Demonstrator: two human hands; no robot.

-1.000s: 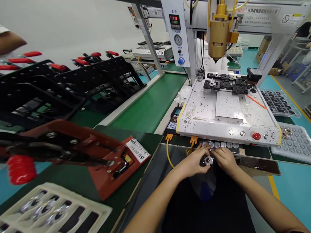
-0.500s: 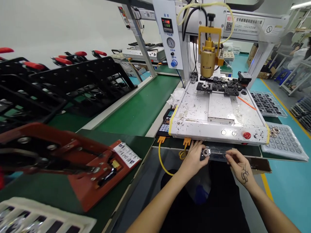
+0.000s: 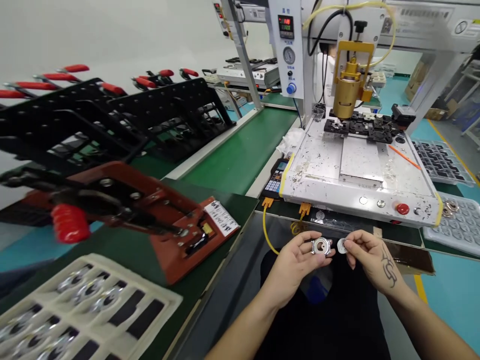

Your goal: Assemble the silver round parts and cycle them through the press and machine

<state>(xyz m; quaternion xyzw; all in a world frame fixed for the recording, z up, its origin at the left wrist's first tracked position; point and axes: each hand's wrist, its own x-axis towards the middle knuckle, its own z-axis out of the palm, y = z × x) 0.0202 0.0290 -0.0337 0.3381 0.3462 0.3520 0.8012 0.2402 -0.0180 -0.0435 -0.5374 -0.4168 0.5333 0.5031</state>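
My left hand [image 3: 300, 257] holds a silver metal watch case [image 3: 321, 246] by its edge, fingers and thumb around it. The case has lugs and a round opening facing up. Just to its right, my right hand [image 3: 362, 250] pinches a thin, pale round disc [image 3: 341, 246] between thumb and fingers. A small gap separates the disc from the case. Beyond my hands, a clear plastic strip [image 3: 333, 220] lies along the bench edge, under the front of the white machine [image 3: 326, 192].
A red clamp press [image 3: 187, 220] stands at left, near a cream tray [image 3: 170, 305] holding several watch cases. A plastic tray of round parts [image 3: 459, 225] sits right of the machine. A brown box [image 3: 408, 257] juts out beside my right hand. A yellow cable [image 3: 266, 232] hangs at the bench edge.
The clear strip has left my hands and lies on the bench edge. The watch case now shows in my left hand, the pale disc in my right. The view has shifted left.
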